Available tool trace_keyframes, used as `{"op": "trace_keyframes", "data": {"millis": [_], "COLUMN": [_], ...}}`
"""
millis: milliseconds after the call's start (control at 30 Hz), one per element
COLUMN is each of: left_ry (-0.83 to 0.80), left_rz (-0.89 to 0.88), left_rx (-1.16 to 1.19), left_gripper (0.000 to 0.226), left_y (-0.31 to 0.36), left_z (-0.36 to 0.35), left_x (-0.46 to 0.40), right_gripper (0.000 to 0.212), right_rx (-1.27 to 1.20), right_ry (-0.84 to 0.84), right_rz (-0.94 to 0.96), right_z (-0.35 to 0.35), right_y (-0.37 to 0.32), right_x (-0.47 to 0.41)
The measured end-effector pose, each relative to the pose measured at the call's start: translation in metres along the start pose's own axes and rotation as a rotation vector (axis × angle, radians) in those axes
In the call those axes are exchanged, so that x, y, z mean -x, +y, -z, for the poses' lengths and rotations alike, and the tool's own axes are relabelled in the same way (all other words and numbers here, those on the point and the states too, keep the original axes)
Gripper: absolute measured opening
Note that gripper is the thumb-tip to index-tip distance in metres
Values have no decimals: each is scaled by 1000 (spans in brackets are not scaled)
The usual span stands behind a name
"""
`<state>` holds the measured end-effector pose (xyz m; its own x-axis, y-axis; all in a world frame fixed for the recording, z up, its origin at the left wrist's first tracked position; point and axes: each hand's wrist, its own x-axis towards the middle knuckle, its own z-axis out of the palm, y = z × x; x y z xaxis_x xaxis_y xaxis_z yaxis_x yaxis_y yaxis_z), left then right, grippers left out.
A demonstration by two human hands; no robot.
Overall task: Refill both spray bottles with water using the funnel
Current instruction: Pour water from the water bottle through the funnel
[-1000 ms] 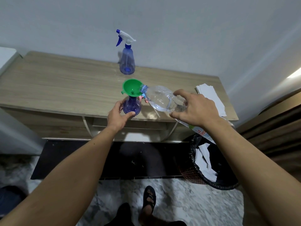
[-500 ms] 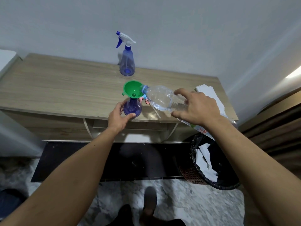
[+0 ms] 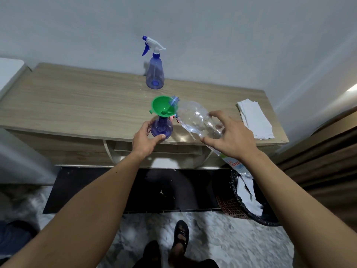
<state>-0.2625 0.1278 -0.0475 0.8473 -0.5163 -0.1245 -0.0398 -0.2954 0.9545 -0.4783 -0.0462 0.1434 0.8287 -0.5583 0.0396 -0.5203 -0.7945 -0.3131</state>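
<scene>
While the right hand (image 3: 231, 140) fingers are clamped on the water bottle (image 3: 197, 118), now tipped with its mouth over the funnel (image 3: 164, 106), the open spray bottle (image 3: 161, 128) beneath is gripped by the left hand (image 3: 144, 141); pouring is judged underway.

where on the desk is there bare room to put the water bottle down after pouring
Widest bare patch: the left of the desk top, left of the green funnel. A smaller one lies between the water bottle and the folded paper. The front centre is crowded by the funnelled bottle and both hands.
</scene>
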Motion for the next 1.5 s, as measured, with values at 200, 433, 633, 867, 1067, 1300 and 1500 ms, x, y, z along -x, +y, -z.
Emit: {"op": "trace_keyframes", "data": {"millis": [200,433,633,867,1067,1300,1500], "left_ry": [1,8,7,-7,-11,-21,-18], "left_rz": [11,10,2,-10,-19,-38,-35], "left_rx": [-1,-7,0,6,11,61,66], "left_gripper": [84,83,81,81,79,80,87], "left_y": [-4,-4,-4,-4,-11,-7,-7], "left_z": [1,1,0,0,1,-1,0], "left_x": [-3,-3,-2,-2,-4,0,1], "right_gripper": [72,72,73,73,77,76,77], "right_rx": [-280,-496,-604,-706,-783,-822,-855], "right_ry": [100,229,358,402,389,383,360], "right_rz": [-71,-114,-122,-140,-166,-172,-185], "right_z": [-12,-12,-11,-12,-28,-44,-51], "right_y": [-1,7,12,21,31,42,48], "right_x": [2,-7,-32,-71,-96,-119,-127]}}
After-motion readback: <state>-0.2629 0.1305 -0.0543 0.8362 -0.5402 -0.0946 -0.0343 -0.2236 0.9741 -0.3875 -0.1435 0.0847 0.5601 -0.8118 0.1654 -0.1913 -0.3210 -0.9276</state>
